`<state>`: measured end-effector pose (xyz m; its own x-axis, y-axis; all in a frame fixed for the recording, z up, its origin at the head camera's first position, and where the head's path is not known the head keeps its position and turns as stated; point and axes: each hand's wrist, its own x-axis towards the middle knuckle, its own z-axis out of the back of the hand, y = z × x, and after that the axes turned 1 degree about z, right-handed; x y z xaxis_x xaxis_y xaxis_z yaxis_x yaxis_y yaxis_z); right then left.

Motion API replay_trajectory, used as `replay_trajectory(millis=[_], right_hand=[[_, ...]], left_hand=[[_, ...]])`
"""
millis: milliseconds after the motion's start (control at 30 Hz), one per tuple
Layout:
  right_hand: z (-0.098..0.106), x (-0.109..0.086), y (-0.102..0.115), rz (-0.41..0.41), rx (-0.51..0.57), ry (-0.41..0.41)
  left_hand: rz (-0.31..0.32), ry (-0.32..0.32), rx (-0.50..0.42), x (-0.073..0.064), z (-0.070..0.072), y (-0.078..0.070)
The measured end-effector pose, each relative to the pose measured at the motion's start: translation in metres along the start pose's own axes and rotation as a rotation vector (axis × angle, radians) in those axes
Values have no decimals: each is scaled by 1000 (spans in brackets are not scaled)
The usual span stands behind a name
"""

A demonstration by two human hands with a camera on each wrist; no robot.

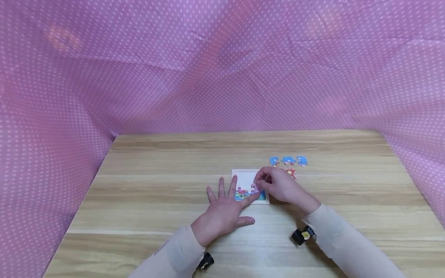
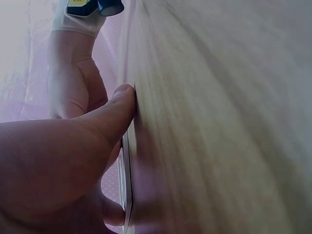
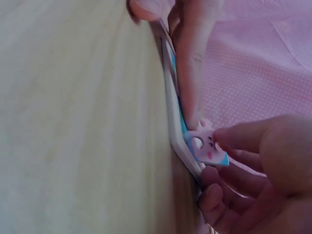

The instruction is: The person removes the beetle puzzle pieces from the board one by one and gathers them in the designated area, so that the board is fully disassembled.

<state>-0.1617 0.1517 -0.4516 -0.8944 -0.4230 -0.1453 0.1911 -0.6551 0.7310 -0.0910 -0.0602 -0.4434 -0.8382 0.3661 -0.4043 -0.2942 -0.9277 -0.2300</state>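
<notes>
A white-framed jigsaw puzzle tray (image 1: 245, 177) lies on the wooden table with fitted pieces (image 1: 240, 196) along its near side. My left hand (image 1: 224, 214) is spread flat with straight fingers; its index finger reaches across the fitted pieces, and its thumb is at the table beside the tray. At the tray's right side, my right hand (image 1: 279, 186) pinches a pink jigsaw piece (image 3: 209, 146) printed with a small face. In the right wrist view that piece is tilted above the tray's corner, close to the left index fingertip.
Several blue jigsaw pieces (image 1: 288, 160) lie in a row beyond the tray to the right, and a red sun piece (image 1: 291, 173) sits partly behind the right hand. A pink dotted curtain (image 1: 243, 85) stands around the table's back and sides.
</notes>
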Motion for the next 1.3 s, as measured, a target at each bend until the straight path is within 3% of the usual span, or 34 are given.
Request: replay_trajectory(millis=[500,900,1300], right_hand=[[5,-2,-3,71,31,44],[11,-9,-9,71,92,21],[18,-15,-19,80,96,-35]], left_hand=[[3,11,1,1,1,0],[-22,-8,-2,5,-6,5],[-37,-22,14,-1,-1,3]])
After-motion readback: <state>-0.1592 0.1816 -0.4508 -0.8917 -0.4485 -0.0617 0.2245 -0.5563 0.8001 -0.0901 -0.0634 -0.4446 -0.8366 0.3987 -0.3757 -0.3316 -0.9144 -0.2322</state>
